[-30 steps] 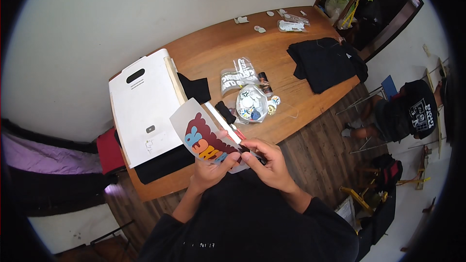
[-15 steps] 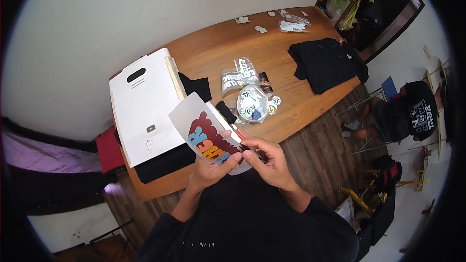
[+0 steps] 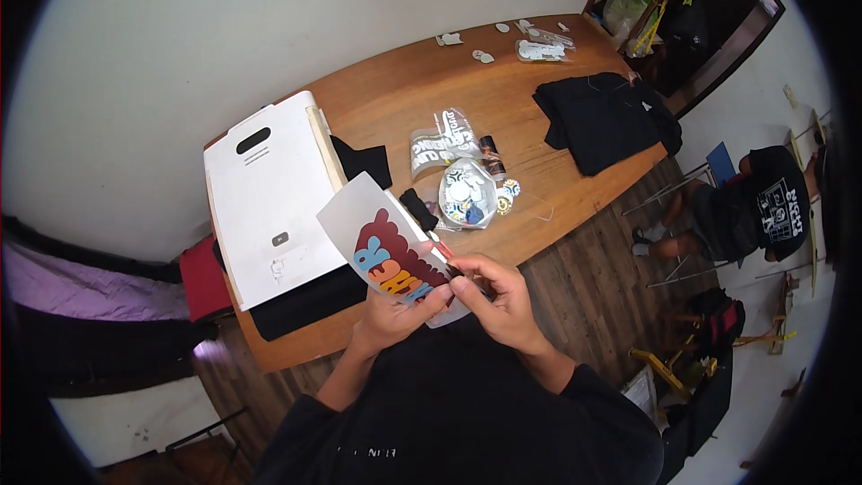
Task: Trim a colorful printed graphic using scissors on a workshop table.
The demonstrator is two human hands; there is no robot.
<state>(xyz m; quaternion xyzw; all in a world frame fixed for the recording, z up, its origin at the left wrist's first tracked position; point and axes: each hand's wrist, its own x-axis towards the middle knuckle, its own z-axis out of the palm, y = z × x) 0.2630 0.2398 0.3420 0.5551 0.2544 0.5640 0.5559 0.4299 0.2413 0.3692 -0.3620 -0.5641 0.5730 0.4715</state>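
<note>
Holding a transfer sheet (image 3: 382,247) with a colourful print over the table (image 3: 404,99) edge: left hand (image 3: 391,319) pinches its lower edge, right hand (image 3: 494,292) pinches its 4 o'clock corner. White heat press (image 3: 269,189) sits at 10 o'clock.

Glossy plastic transfer sheet (image 3: 386,247), smooth wood table (image 3: 431,90), matt black cloth (image 3: 606,117).

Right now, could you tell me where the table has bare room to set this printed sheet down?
Bare wood lies between the white heat press and the folded black shirt, toward the far wall. The near edge by the round sticker bundle and transfer sheets is crowded.
</note>
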